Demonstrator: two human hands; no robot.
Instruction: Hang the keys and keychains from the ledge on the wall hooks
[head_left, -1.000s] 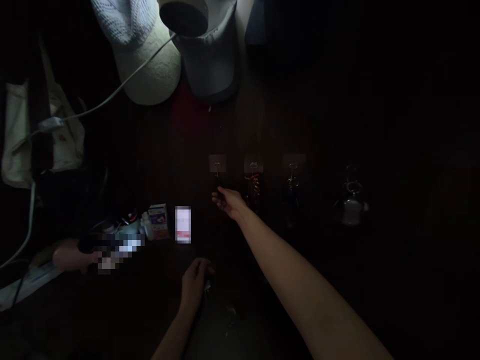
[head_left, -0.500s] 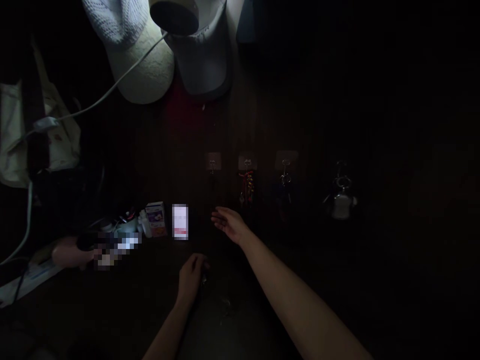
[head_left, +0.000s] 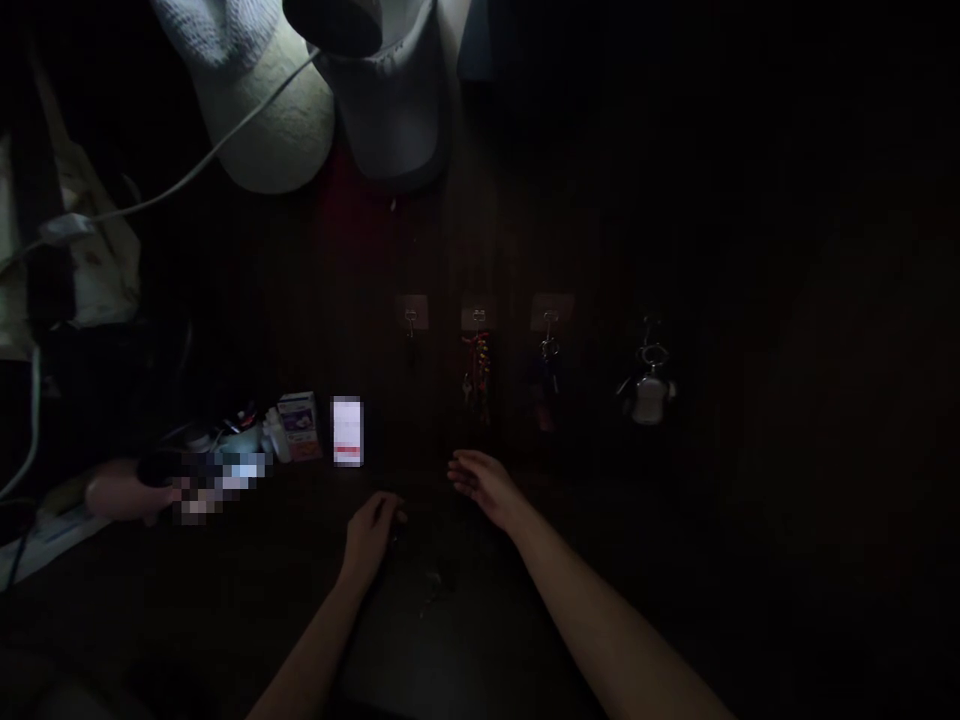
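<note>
My right hand (head_left: 486, 487) hovers below the row of hooks, its fingers stretched out with nothing seen in them. Lower and to the left, my left hand (head_left: 370, 530) is curled over the dark surface. A small shiny bit shows at its fingertips, too dim to name. Between my forearms lies a small loose metallic thing (head_left: 433, 585), possibly keys. From the second hook hangs a colourful beaded cord with keys (head_left: 480, 375). A key ring (head_left: 550, 348) hangs on the third, and a ring with a pale fob (head_left: 649, 398) furthest right. A small dark item (head_left: 411, 348) hangs on the leftmost hook.
A lit phone (head_left: 348, 432) stands upright beside a small box (head_left: 300, 427) at the left. Further left are a pink rounded object (head_left: 124, 490) and a cloth bag (head_left: 97, 260). Above hang a pale cap (head_left: 274, 135), a grey cap (head_left: 394, 120) and a white cable (head_left: 217, 150).
My right hand has drawn back, down and away from the hooks. My left hand keeps its curled pose near the surface. The whole view has shifted slightly.
</note>
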